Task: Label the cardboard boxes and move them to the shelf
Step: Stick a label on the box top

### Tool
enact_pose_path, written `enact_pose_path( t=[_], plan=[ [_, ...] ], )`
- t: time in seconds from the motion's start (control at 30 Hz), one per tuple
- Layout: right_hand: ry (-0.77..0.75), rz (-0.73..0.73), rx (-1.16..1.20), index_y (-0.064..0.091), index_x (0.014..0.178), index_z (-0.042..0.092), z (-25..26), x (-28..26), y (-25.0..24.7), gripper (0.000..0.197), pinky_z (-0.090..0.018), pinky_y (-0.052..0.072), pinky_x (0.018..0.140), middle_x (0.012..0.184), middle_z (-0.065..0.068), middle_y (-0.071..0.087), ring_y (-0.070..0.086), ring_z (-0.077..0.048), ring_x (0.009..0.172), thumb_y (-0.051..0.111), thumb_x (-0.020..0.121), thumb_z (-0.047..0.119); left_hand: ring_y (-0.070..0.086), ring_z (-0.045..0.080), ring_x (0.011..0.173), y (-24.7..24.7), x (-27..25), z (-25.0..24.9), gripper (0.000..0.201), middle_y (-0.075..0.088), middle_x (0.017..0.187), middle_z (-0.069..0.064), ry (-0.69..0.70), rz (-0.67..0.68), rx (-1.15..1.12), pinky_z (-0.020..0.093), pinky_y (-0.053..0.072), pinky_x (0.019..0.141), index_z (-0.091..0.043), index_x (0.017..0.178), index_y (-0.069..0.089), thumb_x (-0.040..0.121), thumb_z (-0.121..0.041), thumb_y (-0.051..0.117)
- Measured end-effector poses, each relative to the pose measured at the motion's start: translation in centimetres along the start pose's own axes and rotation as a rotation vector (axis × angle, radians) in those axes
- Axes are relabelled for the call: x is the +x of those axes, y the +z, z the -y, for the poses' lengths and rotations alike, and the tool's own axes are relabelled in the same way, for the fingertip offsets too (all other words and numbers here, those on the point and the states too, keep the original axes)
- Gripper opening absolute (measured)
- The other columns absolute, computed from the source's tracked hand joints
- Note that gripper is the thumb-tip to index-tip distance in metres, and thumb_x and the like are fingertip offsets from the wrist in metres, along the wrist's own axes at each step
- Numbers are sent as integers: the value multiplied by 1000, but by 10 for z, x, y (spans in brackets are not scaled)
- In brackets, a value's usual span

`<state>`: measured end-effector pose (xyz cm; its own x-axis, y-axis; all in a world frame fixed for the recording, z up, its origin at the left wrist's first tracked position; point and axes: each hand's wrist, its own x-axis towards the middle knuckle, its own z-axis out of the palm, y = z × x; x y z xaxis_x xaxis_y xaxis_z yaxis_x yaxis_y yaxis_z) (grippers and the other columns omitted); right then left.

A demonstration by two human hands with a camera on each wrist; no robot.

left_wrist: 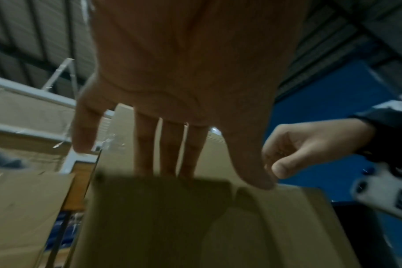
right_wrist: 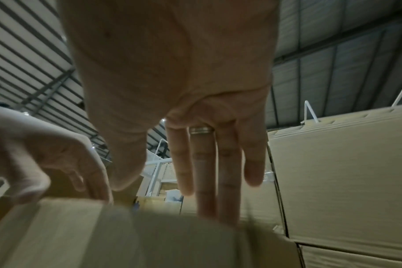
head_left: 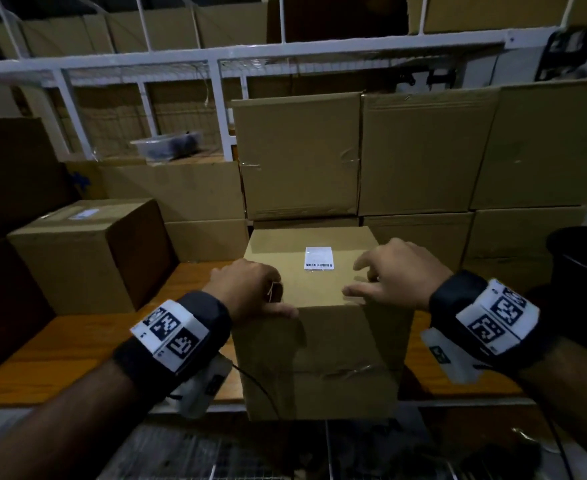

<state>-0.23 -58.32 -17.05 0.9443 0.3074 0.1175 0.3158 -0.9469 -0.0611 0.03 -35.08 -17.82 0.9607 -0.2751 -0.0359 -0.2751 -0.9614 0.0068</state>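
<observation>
Labelling done, lifting next: plain brown cardboard box (head_left: pixel 323 327) with white barcode label (head_left: pixel 319 258), on the orange wooden worktop (head_left: pixel 60 355), lies under the relaxed, outstretched fingers of left hand (head_left: pixel 250 289) and right hand (head_left: pixel 396 275), needing a two-sided grip.

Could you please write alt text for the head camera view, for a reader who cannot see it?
A person's left hand and right hand rest on top of a cardboard box bearing a white barcode label. It stands on a wooden shelf among stacked boxes.
</observation>
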Motion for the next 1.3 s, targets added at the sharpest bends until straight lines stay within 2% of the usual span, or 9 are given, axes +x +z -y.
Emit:
enact_pose_path(
  t=[0.2, 0.3, 0.47, 0.57, 0.7, 0.77, 1.03, 1.13, 1.3],
  plan=[
    [29, 99, 123, 71, 93, 17, -7, 69, -19, 28, -31, 58, 69, 81, 3, 70, 66, -11, 73, 70, 82, 43, 62, 11, 101, -32, 37, 17, 74, 65, 120, -5, 112, -1, 26, 32, 53, 88, -21, 129, 55, 74, -69, 60],
    [31, 202, 134, 73, 89, 14, -12, 101, -29, 20, -26, 57, 65, 72, 2, 73, 70, -8, 66, 71, 84, 34, 55, 18, 116, -37, 61, 19, 83, 56, 133, 0, 128, 26, 38, 36, 48, 97, -20, 138, 47, 73, -71, 59],
    [13, 309, -17, 75, 94, 16, -13, 138, -26, 20, -20, 50, 61, 82, 2, 73, 67, -10, 74, 73, 82, 33, 45, 25, 126, -23, 86, 23, 89, 42, 145, 6, 159, 138, 31, 39, 40, 105, -16, 145, 33, 77, -69, 57],
    [6, 291, -59, 72, 102, 20, -15, 153, -17, 28, -22, 45, 66, 89, 4, 67, 59, -11, 82, 75, 79, 36, 22, 22, 143, -7, 92, 31, 98, 14, 159, 3, 176, 193, -16, 40, 22, 116, -18, 152, 14, 80, -73, 49],
    [31, 291, -31, 66, 117, 23, -18, 166, -3, 37, -25, 43, 75, 105, 3, 60, 56, -16, 96, 72, 82, 32, 3, 14, 147, 14, 99, 40, 131, -1, 161, -3, 220, 146, -11, 44, 7, 117, -21, 153, 2, 49, -100, 13],
    [27, 289, -4, 66, 117, 22, -19, 170, 0, 36, -26, 43, 77, 104, 5, 57, 55, -15, 99, 72, 83, 31, 1, 12, 147, 22, 103, 44, 140, -2, 161, -5, 223, 120, -11, 45, 6, 118, -24, 153, 1, 38, -103, 2],
    [51, 268, 137, 70, 93, 19, -26, 179, 9, 9, -24, 50, 73, 92, 4, 66, 60, -13, 90, 70, 85, 22, -1, 11, 147, 29, 107, 47, 124, -4, 161, -7, 230, 91, -30, 46, 3, 118, -27, 153, -1, 52, -96, 17],
    [31, 246, 132, 73, 87, 16, -27, 180, 11, 7, -35, 57, 81, 93, -1, 71, 65, -18, 90, 69, 84, 20, -2, 10, 147, 29, 106, 47, 121, -4, 160, -8, 238, 94, -44, 45, 1, 118, -27, 153, -1, 56, -95, 22],
    [0, 254, 113, 72, 89, 14, -23, 179, 11, 10, -32, 54, 78, 88, 0, 69, 60, -12, 82, 67, 86, 21, -2, 10, 147, 29, 107, 47, 126, -5, 160, -8, 237, 92, -46, 45, 2, 118, -27, 153, -2, 50, -96, 17]
  ],
)
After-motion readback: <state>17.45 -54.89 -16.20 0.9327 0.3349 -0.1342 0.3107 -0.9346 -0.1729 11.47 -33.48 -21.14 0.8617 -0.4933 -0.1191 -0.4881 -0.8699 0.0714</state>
